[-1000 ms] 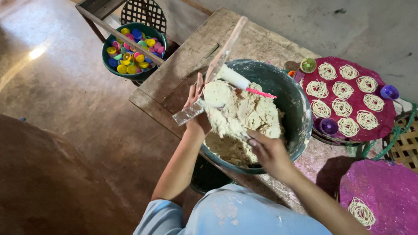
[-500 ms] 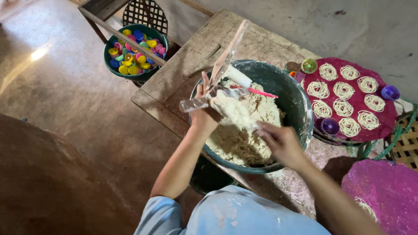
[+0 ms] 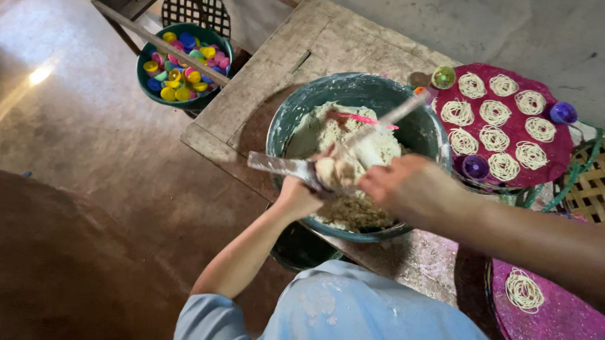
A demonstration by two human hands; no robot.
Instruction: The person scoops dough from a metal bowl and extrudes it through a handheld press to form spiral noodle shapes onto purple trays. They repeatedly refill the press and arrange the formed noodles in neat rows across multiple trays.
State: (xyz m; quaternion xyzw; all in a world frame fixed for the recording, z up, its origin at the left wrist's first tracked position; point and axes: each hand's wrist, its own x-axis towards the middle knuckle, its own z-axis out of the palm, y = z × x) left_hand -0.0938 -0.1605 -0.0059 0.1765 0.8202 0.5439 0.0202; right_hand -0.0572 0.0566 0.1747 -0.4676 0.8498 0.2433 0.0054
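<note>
Rough, worn planks make up the low wooden table at the upper middle of the frame, standing on a smooth brown floor with a bright glare at upper left. At centre sits a round green basin heaped with pale, crumbly dough. The left hand is closed around a metal press tube packed with a dough lump. The right hand curls over that same end, fingers bent; what it grips cannot be told. At upper right, a magenta woven tray carries coiled noodle nests. At upper left, a green bowl holds bright plastic caps.
</note>
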